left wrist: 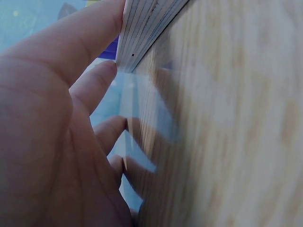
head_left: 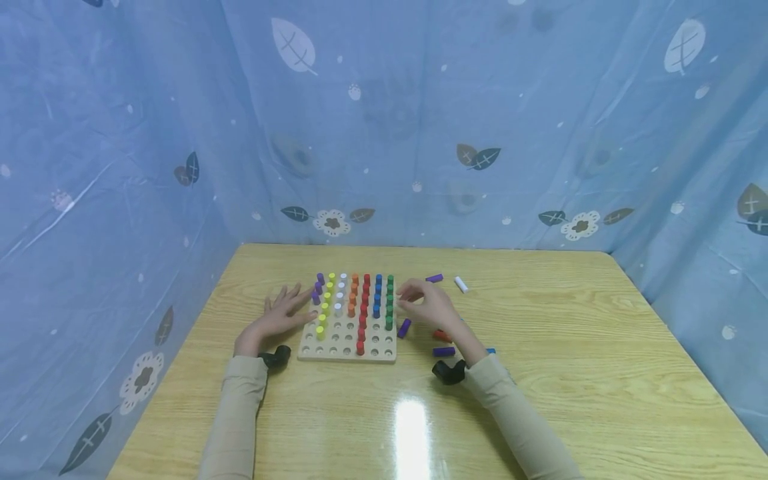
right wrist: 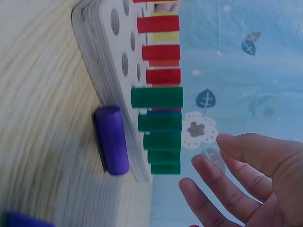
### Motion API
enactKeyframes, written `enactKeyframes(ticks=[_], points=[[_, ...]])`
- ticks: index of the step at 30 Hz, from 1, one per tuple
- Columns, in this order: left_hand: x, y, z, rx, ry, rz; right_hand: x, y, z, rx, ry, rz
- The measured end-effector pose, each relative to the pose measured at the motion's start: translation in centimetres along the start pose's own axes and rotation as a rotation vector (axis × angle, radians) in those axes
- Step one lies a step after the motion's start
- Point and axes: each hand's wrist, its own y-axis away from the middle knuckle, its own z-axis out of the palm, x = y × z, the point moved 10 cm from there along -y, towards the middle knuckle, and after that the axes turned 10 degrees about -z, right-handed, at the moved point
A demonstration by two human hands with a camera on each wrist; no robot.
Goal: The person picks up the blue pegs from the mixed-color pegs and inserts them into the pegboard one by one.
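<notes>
A wooden pegboard [head_left: 331, 349] lies on the table, with columns of purple, yellow, white, orange, red, blue and green pegs standing in its holes. My left hand [head_left: 281, 316] has its fingers spread at the board's left edge; in the left wrist view its fingertips touch the board's side [left wrist: 142, 33]. Just right of the green pegs [right wrist: 161, 123] hovers my right hand [head_left: 427, 303], fingers loosely bent with nothing between them. A purple peg [right wrist: 111, 140] lies on the table against the board's right side, below that hand.
Loose pegs lie right of the board: a purple one [head_left: 435, 278] and a white one [head_left: 461, 285] farther back, a red one [head_left: 443, 336] and another purple one [head_left: 444, 351] by the right forearm. A blue patterned curtain [head_left: 396, 133] surrounds the wooden table [head_left: 564, 347].
</notes>
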Motion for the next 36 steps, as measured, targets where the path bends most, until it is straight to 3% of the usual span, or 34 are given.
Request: enactKeyframes(ticks=[36], points=[[0.2, 0.2, -0.2, 0.011, 0.008, 0.008, 1.7, 2.7, -3.5, -0.016, 0.151, 0.008]])
